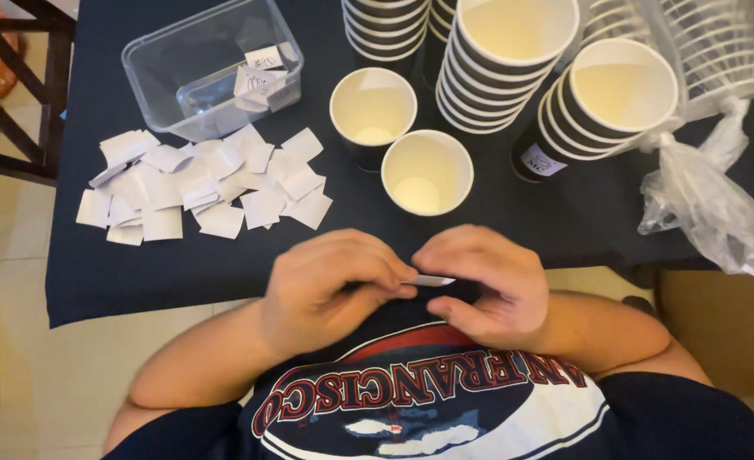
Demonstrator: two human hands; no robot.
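Both my hands meet at the near edge of the dark table, pinching one small white paper slip (430, 280) between them. My left hand (330, 285) grips its left end and my right hand (483, 285) curls around its right end. Just beyond them stand two single paper cups, one nearer (427, 173) and one farther left (372, 109), both upright, white inside. A loose pile of white paper slips (202, 183) lies on the table to the left.
A clear plastic tub (211, 68) with a few folded slips sits at the back left. Stacks of dark paper cups (513, 51) fill the back right, beside a crumpled clear plastic bag (705, 200). A wooden chair (19, 94) stands left of the table (96, 264).
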